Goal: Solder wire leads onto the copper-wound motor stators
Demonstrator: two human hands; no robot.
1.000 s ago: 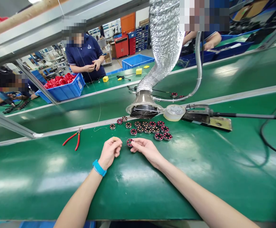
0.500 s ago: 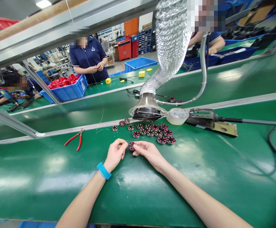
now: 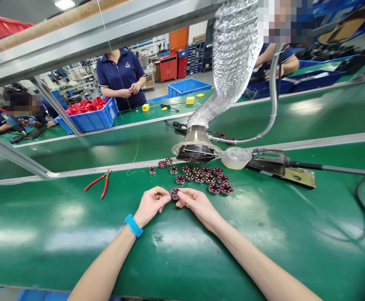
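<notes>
Blue bin (image 3: 92, 119): upper left of the frame, on the far side of the belt, heaped with red parts.
Red pliers (image 3: 98, 184): left of centre on the green table (image 3: 60, 234), handles spread.
Left hand (image 3: 150, 205): centre frame, a blue wristband (image 3: 133, 225) below it. The fingers are curled and the tips bunched together against the left edge of the wound disc (whether they actually grip it, I cannot tell).
Wound disc (image 3: 175, 193): centre frame, between the two hands, just above the table.
Right hand (image 3: 198, 203): just right of centre, thumb and forefinger pinched on the disc's right side.
Loose discs (image 3: 201, 175): a cluster lying just above the hands.
Fan hood (image 3: 196, 151): above the cluster, at the end of a silver duct (image 3: 232, 58).
Tape roll (image 3: 236, 157): right of the hood.
Iron stand (image 3: 279, 165): further right, touching the roll.
</notes>
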